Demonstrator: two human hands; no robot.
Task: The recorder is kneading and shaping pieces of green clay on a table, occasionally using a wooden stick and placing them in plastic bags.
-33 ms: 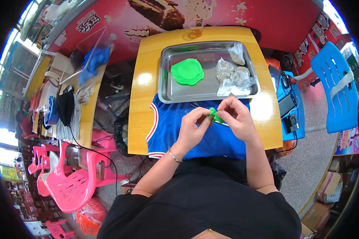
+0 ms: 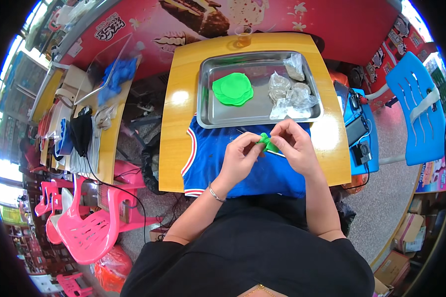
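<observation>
Both of my hands meet over a blue garment with red and white trim, spread along the table's near side. My left hand pinches a small, crumpled green piece from the left, and my right hand grips it from the right with thumb and fingers. A thin pale item lies partly hidden beneath them. Just beyond, a steel tray holds a stack of flat green rounds on the left and several crumpled clear bags with pale greyish contents on the right.
The wooden table has a cup of amber drink at its far edge. Pink chairs and a cluttered side table stand left; a blue chair and another blue seat with electronics stand right. Cardboard boxes lie lower right.
</observation>
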